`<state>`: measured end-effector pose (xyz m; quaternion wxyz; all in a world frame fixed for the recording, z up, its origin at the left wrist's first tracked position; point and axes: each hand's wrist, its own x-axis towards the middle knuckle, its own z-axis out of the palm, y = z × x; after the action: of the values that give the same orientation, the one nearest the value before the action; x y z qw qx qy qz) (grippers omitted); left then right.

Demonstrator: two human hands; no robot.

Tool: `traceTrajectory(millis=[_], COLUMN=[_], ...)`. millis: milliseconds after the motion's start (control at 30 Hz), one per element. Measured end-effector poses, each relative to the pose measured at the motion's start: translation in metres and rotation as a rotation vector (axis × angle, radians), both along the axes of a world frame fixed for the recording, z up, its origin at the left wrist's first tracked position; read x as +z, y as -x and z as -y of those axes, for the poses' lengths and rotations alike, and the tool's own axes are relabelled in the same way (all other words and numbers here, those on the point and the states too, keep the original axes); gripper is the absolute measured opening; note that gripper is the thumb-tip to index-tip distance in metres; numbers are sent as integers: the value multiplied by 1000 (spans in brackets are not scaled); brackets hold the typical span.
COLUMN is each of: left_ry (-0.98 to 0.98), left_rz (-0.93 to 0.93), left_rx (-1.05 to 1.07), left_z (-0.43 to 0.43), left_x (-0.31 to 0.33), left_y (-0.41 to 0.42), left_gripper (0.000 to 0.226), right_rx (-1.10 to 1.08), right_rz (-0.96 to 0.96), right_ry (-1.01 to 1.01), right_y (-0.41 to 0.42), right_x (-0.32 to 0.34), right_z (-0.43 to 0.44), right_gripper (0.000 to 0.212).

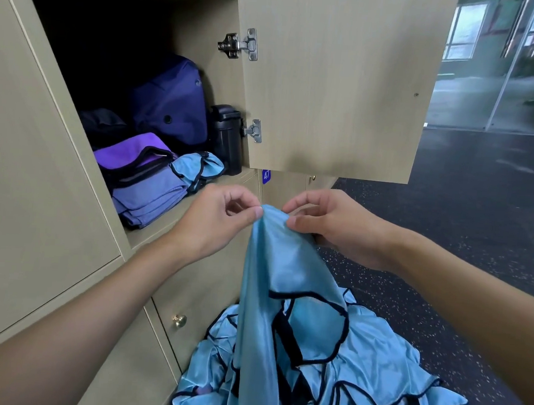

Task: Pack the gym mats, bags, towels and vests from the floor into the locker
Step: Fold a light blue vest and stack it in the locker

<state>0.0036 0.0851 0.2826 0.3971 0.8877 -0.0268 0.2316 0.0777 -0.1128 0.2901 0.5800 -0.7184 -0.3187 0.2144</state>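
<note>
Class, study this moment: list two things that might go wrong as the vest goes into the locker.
The left hand and right hand only pinch the vest by its top; it may slip from that grip. Its lower part hangs into the pile on the floor and might snag and drag others up.

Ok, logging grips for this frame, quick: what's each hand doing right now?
Left hand: pinching the top edge of the blue vest.
Right hand: pinching the same vest edge.
</note>
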Motion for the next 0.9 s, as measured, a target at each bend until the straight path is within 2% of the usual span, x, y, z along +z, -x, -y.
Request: traceTrajectory(millis=[100, 167, 233, 333, 400, 567, 700, 800, 900], left_ry=[-34, -2, 52, -5, -13, 3, 88, 150, 158], left_rz=[82, 78, -30, -238, -272, -126, 0, 74, 124], left_rx=[121, 89, -4, -99, -109, -34, 28, 53, 83], left_z=[-6, -1, 8, 18, 23, 20, 10, 9, 7], left_x=[0, 0, 0, -7, -11, -5, 8, 14, 18], left_y=[-1, 0, 3, 7, 8, 7, 7, 8, 6], left_gripper=[19, 19, 11, 23, 22, 7, 17, 21, 23], right_rx=[-22, -41, -56, -80, -108, -110, -23, -16, -48], right_rz=[5, 18, 42, 47, 28, -15, -53, 10, -11], right_ry=[0, -40, -63, -88, -97, -118, -69, 29, -23], right_y=[-1, 0, 2, 4, 3, 1, 1, 3, 3], right_x=[0, 0, 0, -2, -1, 1, 1, 1, 1], right_z=[1, 0, -3, -8, -9, -6, -2, -2, -4], right_gripper=[14, 15, 16, 17, 15, 19, 25, 27, 24])
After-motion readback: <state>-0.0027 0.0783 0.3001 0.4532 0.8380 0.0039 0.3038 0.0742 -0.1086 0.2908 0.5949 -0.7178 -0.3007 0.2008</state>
